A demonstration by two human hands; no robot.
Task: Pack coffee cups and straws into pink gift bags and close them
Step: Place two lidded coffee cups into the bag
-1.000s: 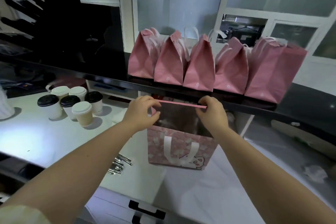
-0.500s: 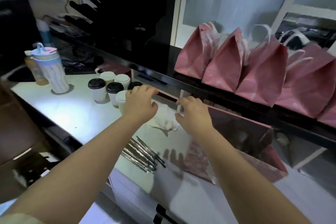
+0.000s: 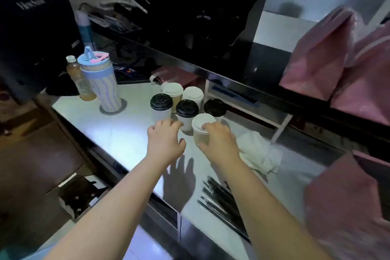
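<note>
Several lidded paper coffee cups stand together on the white counter (image 3: pixel 118 139). My right hand (image 3: pixel 219 143) grips the nearest one, a white-lidded cup (image 3: pixel 201 127), fingers over its lid and thumb on its side. My left hand (image 3: pixel 165 139) hovers open just in front of a black-lidded cup (image 3: pixel 161 106), holding nothing. A bundle of wrapped black straws (image 3: pixel 223 200) lies near the counter's front edge. An open pink gift bag (image 3: pixel 346 207) stands blurred at the lower right. Closed pink bags (image 3: pixel 329 59) line the black upper ledge.
A striped tumbler (image 3: pixel 101 82) and a drink bottle (image 3: pixel 79 78) stand at the counter's left, beside a dark monitor (image 3: pixel 35 34). A crumpled white cloth (image 3: pixel 259 152) lies right of the cups. The black ledge (image 3: pixel 263 63) overhangs the back.
Both hands left the open pink bag's rim and moved left to the cups. My right hand took hold of the white-lidded cup. The view swung left and down.
</note>
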